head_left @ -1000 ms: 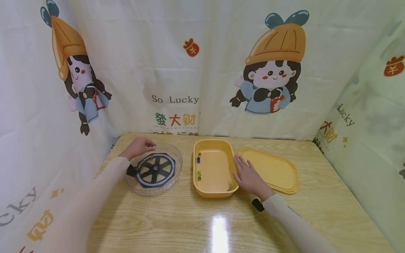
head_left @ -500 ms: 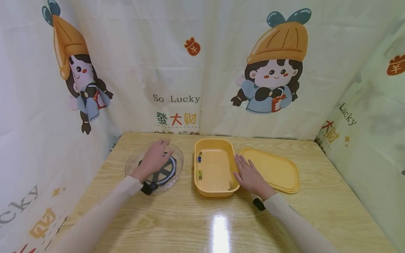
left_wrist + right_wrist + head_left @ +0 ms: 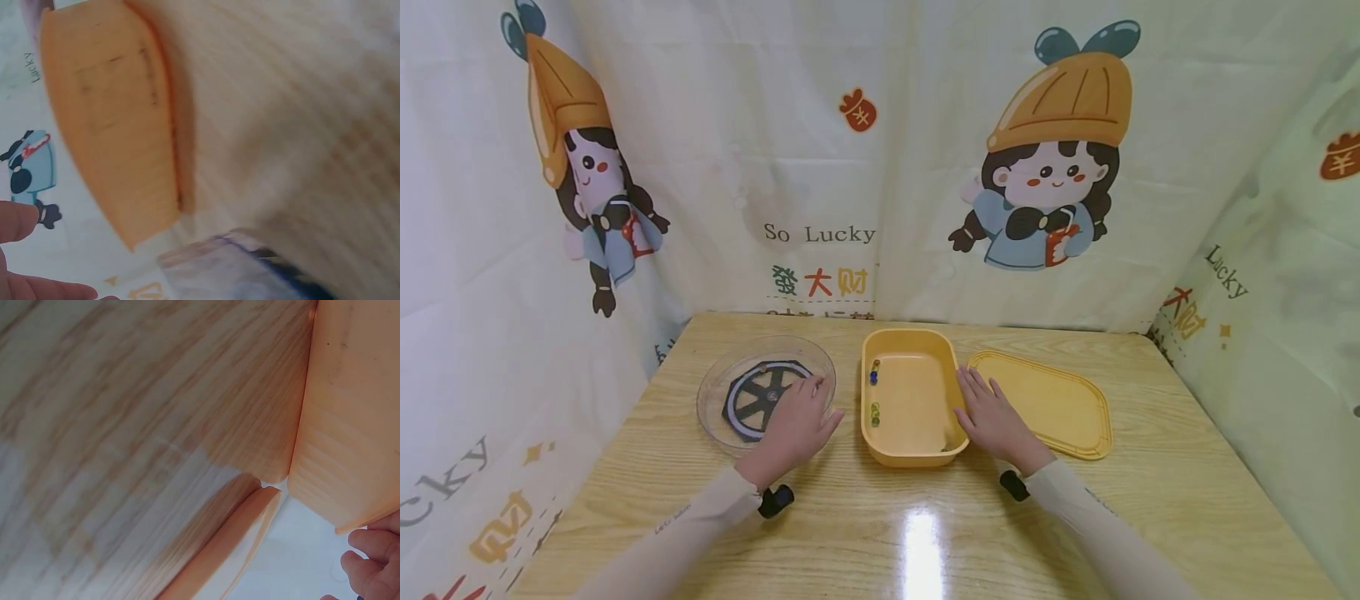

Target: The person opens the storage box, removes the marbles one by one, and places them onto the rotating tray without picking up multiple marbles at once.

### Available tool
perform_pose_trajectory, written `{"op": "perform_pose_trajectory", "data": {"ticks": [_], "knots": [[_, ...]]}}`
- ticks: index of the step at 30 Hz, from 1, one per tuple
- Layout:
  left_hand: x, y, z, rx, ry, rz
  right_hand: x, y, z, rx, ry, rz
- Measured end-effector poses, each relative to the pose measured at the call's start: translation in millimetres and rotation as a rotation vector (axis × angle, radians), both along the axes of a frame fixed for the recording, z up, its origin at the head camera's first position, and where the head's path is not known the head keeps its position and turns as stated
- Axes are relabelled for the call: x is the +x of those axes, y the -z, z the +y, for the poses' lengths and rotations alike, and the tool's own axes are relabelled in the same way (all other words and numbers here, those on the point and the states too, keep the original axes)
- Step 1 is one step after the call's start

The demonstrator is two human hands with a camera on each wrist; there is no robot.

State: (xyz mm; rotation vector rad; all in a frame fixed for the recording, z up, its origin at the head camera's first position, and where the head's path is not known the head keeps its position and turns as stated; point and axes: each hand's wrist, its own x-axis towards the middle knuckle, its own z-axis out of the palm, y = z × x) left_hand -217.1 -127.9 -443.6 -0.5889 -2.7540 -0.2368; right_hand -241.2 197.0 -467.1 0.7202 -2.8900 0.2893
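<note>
My left hand (image 3: 797,423) hovers over the right front rim of a clear round bowl (image 3: 711,367), thumb apart from the fingers, with nothing seen in it. Inside or beneath the bowl, I cannot tell which, shows a black octagonal piece with a spoked wheel pattern (image 3: 751,400). To the right stands a yellow rectangular bin (image 3: 913,458). Several small glass marbles (image 3: 875,414), yellowish and blue, lie along its left side. My right hand (image 3: 996,421) rests straight-fingered against the bin's right wall. In the left wrist view the bin's outer wall (image 3: 119,125) faces my thumb and fingers.
A flat yellow lid (image 3: 1052,400) lies on the wooden table (image 3: 820,533) right of the bin, partly behind my right hand. Printed curtains (image 3: 917,192) enclose the table at the back and sides. A small dark object (image 3: 946,448) sits in the bin's near right corner.
My left hand has moved from the bowl's left rim across it to its right front edge, uncovering the wheel piece's left part. The right hand stays against the bin.
</note>
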Motion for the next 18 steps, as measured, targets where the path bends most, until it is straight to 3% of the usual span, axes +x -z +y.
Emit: {"op": "perform_pose_trajectory", "data": {"ticks": [6, 12, 18], "knots": [[2.2, 15.5, -4.3, -0.013, 0.001, 0.038, 1.6, -0.9, -1, -0.012, 0.001, -0.007], [3.0, 23.2, 0.4, -0.002, 0.031, 0.045, 1.2, 0.1, 0, -0.010, 0.004, -0.014], [5.4, 22.7, 17.4, 0.018, 0.045, -0.022, -0.1, 0.1, 1, -0.009, -0.002, -0.011]]}}
